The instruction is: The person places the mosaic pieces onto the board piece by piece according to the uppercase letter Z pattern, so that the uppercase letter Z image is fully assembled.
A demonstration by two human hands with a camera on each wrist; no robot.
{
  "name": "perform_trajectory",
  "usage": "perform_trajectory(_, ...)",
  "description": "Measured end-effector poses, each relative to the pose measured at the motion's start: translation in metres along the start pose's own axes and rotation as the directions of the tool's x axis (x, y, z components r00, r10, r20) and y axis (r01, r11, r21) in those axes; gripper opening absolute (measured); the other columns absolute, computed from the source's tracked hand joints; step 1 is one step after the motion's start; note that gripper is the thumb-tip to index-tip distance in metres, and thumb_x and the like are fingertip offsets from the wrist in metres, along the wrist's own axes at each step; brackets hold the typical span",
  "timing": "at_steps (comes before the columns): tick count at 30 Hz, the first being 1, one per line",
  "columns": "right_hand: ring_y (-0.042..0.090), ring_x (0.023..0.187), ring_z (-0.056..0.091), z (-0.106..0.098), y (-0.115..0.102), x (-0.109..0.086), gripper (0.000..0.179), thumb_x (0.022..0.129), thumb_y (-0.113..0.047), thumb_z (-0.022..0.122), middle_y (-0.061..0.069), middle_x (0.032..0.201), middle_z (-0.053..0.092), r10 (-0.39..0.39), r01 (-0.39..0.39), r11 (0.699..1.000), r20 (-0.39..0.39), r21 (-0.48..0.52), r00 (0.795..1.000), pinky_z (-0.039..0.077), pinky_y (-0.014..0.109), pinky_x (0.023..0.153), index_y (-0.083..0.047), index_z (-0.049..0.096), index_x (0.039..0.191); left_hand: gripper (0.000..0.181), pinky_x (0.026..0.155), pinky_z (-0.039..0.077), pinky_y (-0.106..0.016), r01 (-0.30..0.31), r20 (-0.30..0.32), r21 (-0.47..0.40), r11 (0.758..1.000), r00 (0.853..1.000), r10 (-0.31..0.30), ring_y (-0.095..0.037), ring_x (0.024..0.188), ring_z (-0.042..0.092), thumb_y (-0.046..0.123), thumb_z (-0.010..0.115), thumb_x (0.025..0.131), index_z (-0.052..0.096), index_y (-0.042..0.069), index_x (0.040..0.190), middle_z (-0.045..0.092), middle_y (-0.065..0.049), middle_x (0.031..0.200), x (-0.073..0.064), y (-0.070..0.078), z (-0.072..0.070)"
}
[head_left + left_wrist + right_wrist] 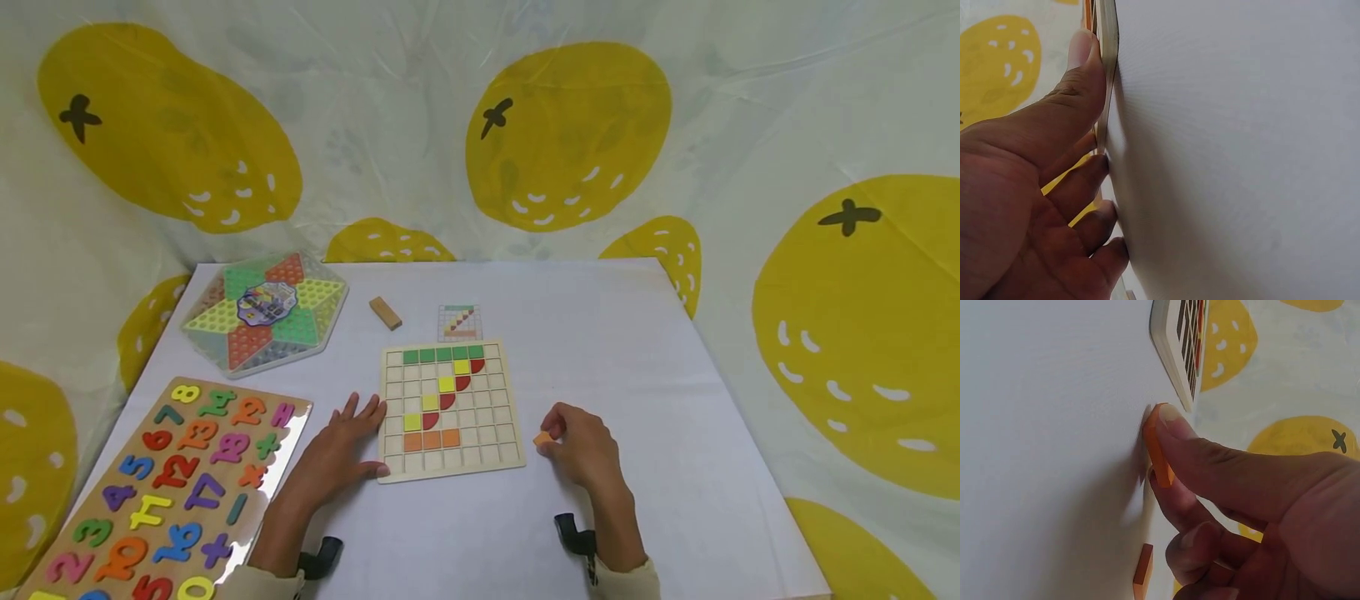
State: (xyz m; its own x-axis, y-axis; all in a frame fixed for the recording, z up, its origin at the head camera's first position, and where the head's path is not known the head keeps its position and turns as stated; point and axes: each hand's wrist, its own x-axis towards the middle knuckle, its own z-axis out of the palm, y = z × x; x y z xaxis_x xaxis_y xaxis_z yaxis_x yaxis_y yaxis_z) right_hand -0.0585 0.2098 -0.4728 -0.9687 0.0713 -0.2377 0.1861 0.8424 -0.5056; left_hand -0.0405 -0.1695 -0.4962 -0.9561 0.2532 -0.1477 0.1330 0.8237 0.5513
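Note:
A wooden grid board (480,408) lies flat at the middle of the table. Green squares (443,355) line its top row, and yellow squares (447,384) paired with red quarter-round pieces (462,383) step diagonally down to the left. Below them sit three orange squares (432,440). My left hand (337,446) rests at the board's left edge, fingers spread, thumb at the lower left corner. Right of the board, my right hand (585,446) pinches an orange tile (1159,447) between thumb and fingertip. Another orange piece (1143,572) lies by that hand in the right wrist view.
A small pattern card (460,323) lies behind the board, with a wooden block (386,313) to its left. At the back left is a hexagonal star-patterned game board (266,312). A number puzzle board (168,492) occupies the front left, beside my left forearm.

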Motion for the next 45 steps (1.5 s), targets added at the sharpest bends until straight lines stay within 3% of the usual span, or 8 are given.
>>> perform_trajectory(11,0.017,0.079,0.057,0.008,-0.013,0.002,0.018,0.085,-0.013,0.086,-0.006,0.079,0.063,-0.039,0.045,0.997,-0.094,0.059,0.995,0.039,0.03,0.061,-0.023,0.072,0.089,0.103,0.124,0.029,-0.072,0.004,0.008,0.003,1.0,1.0,-0.004,-0.047,0.163,0.019,0.031,0.096,0.075,0.043,0.011,0.162,0.037,-0.01,0.171,0.001,0.0,0.002)
perform_trajectory(17,0.017,0.065,0.049,0.013,-0.027,0.005,0.017,0.086,-0.014,0.087,-0.006,0.078,0.065,-0.042,0.057,0.992,-0.13,0.111,0.991,0.033,0.029,0.054,-0.023,0.073,0.089,0.103,0.123,0.029,-0.072,-0.008,0.002,0.008,1.0,1.0,0.007,-0.048,0.162,0.02,0.03,0.096,0.074,0.045,0.01,0.161,0.038,-0.011,0.17,0.002,0.0,0.002)
perform_trajectory(30,0.016,0.075,0.054,0.034,-0.059,0.004,0.019,0.087,-0.019,0.089,-0.008,0.074,0.064,-0.114,0.122,0.981,-0.063,0.148,0.992,0.04,0.028,0.059,-0.021,0.071,0.087,0.103,0.125,0.028,-0.071,-0.005,0.001,0.007,1.0,1.0,0.005,-0.047,0.163,0.019,0.03,0.096,0.075,0.044,0.01,0.161,0.038,-0.01,0.17,0.002,0.0,0.002)
perform_trajectory(45,0.015,0.078,0.057,0.045,-0.076,0.003,0.018,0.087,-0.019,0.088,-0.007,0.074,0.063,-0.171,0.17,0.975,-0.005,0.144,0.985,0.043,0.03,0.066,-0.021,0.07,0.086,0.103,0.126,0.027,-0.07,-0.002,-0.003,-0.004,1.0,1.0,0.002,-0.046,0.163,0.019,0.03,0.097,0.074,0.044,0.01,0.161,0.037,-0.009,0.17,0.002,-0.002,0.001)
